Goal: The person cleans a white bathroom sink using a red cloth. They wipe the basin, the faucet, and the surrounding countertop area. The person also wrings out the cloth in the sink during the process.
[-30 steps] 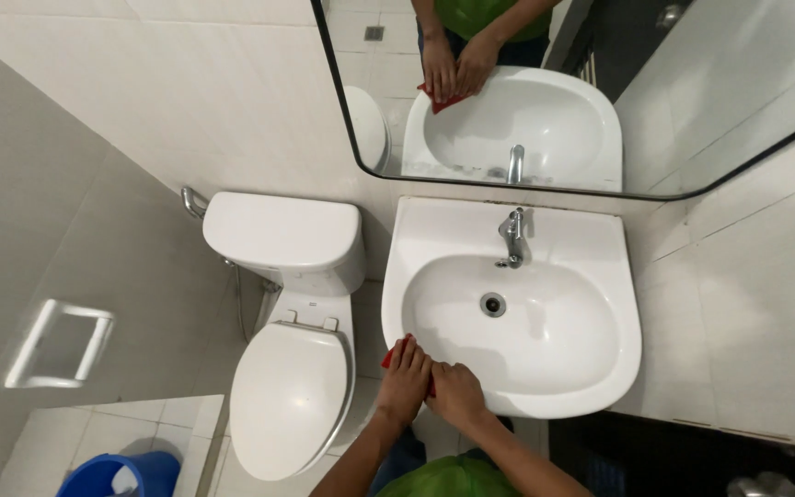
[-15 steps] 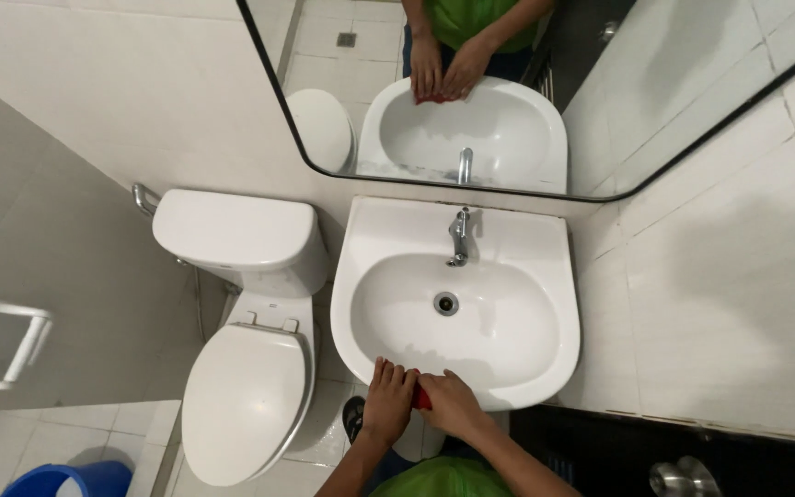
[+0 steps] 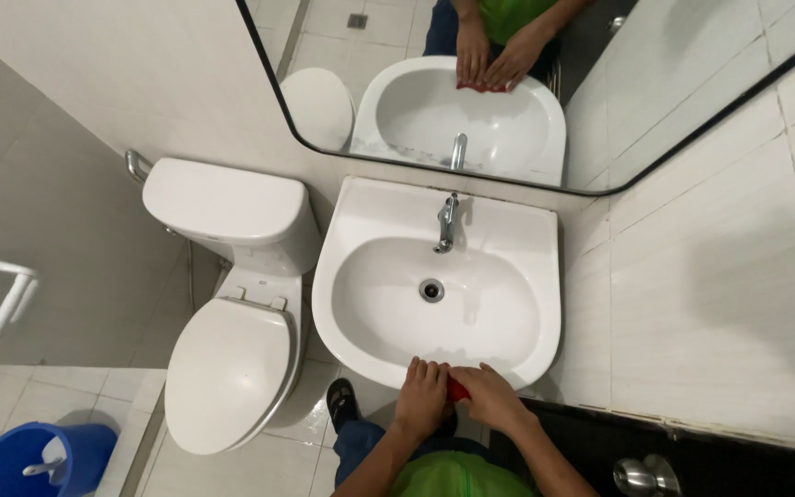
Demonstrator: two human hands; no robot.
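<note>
A white wash basin (image 3: 351,276) hangs on the tiled wall, with a chrome tap (image 3: 445,224) at its back and a drain (image 3: 431,290) in the bowl. Both my hands rest on the basin's front rim. My left hand (image 3: 422,396) and my right hand (image 3: 489,396) press together on a red cloth (image 3: 455,390), which shows only as a small patch between them. The mirror (image 3: 692,83) above repeats the basin, the hands and the red cloth.
A white toilet (image 3: 227,368) with its lid down stands left of the basin, its cistern (image 3: 223,207) against the wall. A blue bucket (image 3: 34,460) sits at the bottom left. A door knob (image 3: 641,477) shows at the bottom right.
My hands slid with the red cloth along the front rim from its left side toward the middle and right.
</note>
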